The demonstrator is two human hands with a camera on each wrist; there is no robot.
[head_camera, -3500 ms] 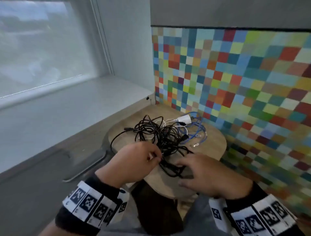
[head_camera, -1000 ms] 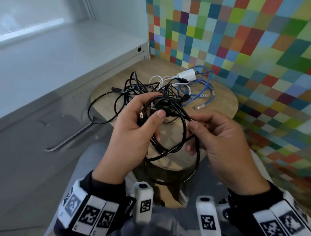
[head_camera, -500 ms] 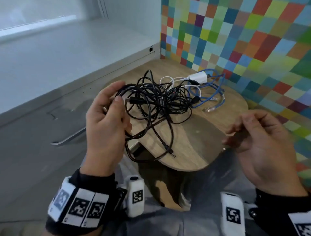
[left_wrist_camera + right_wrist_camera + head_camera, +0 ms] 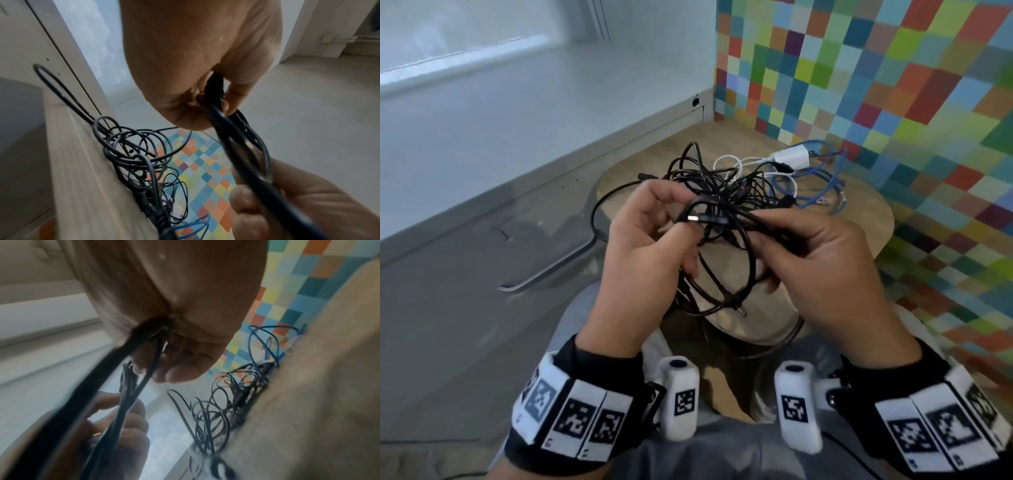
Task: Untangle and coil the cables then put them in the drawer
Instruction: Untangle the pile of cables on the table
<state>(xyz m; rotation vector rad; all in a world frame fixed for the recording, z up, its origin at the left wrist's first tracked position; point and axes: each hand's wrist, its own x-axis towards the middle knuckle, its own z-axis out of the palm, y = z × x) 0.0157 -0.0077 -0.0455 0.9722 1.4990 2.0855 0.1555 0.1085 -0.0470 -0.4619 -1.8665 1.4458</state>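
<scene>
Hands are raised together over the near edge of the round wooden desk (image 4: 859,219). Left hand (image 4: 650,250) has its grip clamped on loops of a black cable (image 4: 726,274), a metal-tipped plug showing at its fingertips. Right hand (image 4: 822,267) has its grip pinched on the same cable. Remaining black tangle (image 4: 709,178) lies on the desk beyond the hands, with a white charger (image 4: 791,157) and blue cable (image 4: 822,192) on the desk's far side.
</scene>
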